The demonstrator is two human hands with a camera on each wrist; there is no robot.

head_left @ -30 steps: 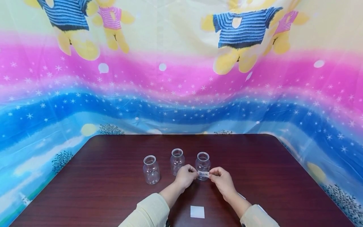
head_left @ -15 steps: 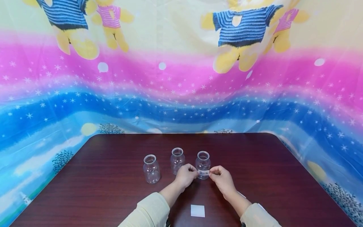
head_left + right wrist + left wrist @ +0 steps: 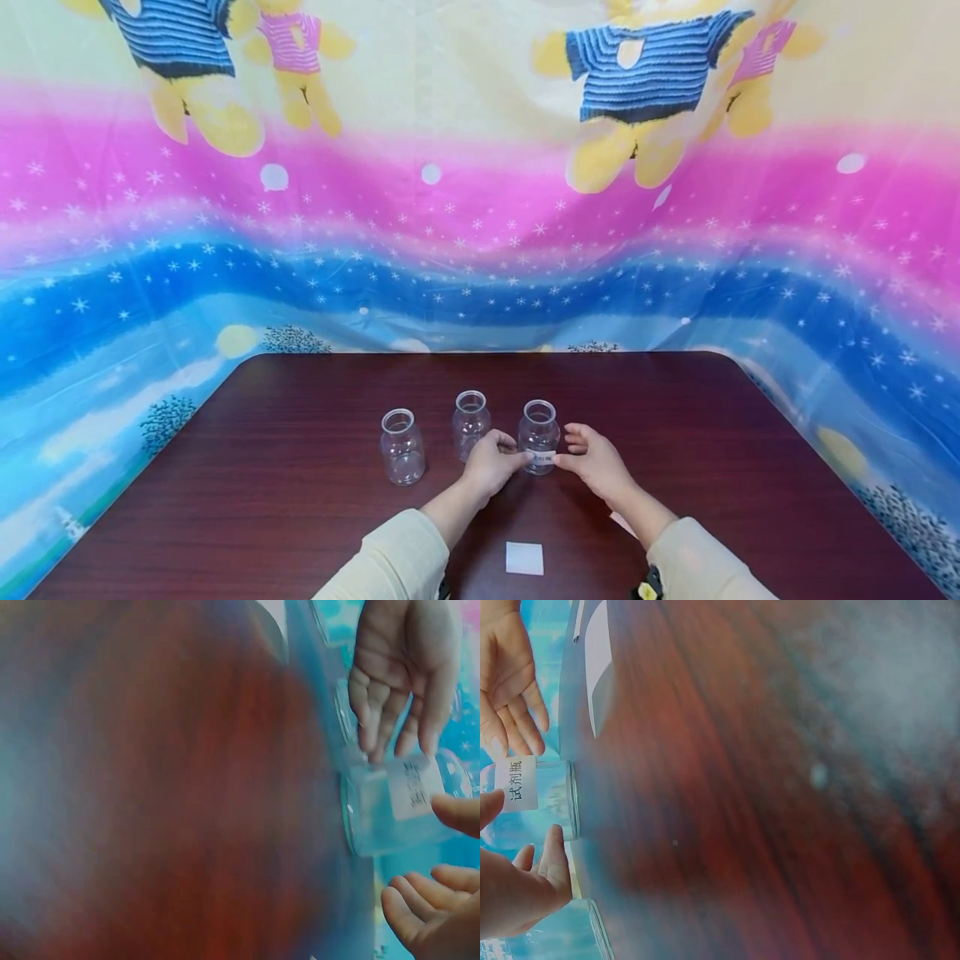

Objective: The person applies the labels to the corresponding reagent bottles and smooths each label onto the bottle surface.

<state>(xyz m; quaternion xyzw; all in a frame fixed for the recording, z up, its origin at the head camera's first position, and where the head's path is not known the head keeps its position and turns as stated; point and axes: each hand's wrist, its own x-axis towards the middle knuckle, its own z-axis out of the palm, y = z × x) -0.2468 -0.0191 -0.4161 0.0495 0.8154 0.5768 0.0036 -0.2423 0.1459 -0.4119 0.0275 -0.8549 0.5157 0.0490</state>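
A clear glass jar (image 3: 538,427) stands upright, the rightmost of three. On its near side lies a small white label (image 3: 542,457) printed with dark characters, readable in the left wrist view on the label (image 3: 517,782). My left hand (image 3: 491,463) presses the label's left end with its thumb, its fairly straight fingers at the jar's left side. My right hand (image 3: 598,468) has its thumb at the label's right end. Its other fingers are spread beside the jar, as the fingers (image 3: 420,900) in the right wrist view show.
To the left stand two more clear jars, a middle jar (image 3: 470,417) partly behind my left hand and a left jar (image 3: 403,450). A white paper square (image 3: 524,558) lies nearer me. Another pale paper piece (image 3: 622,523) shows by my right wrist. A printed curtain (image 3: 480,283) hangs behind the table (image 3: 300,433).
My right hand has stopped pinching the label's right end; its fingers have spread out while the thumb stays there. The left fingers have loosened, their thumb now further onto the label.
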